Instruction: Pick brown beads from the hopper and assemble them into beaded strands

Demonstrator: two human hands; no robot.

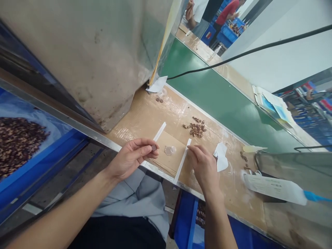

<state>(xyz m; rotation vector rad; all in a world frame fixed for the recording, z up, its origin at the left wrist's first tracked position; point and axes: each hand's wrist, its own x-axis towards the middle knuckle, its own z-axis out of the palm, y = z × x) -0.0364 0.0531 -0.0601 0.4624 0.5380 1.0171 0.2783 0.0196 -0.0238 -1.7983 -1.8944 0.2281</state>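
Observation:
My left hand [132, 155] is closed in a pinch on a small brown disc [154, 147], held just over the near edge of the tan workbench [145, 117]. My right hand [203, 164] rests on the bench with its fingers curled together at the top of a white strip [182, 160]; what the fingertips hold, if anything, I cannot make out. A second white strip [160, 131] lies to the left. Between the two strips sits a small clear round piece [169, 150]. A heap of small copper-coloured parts [196, 128] lies beyond my right hand.
A large metal housing [98, 52] stands at the left of the bench. A green conveyor belt [218, 97] runs behind the bench. A blue bin of dark parts [18, 145] sits low on the left. White paper scraps [221, 155] and a labelled container [275, 186] lie to the right. Other people work far back.

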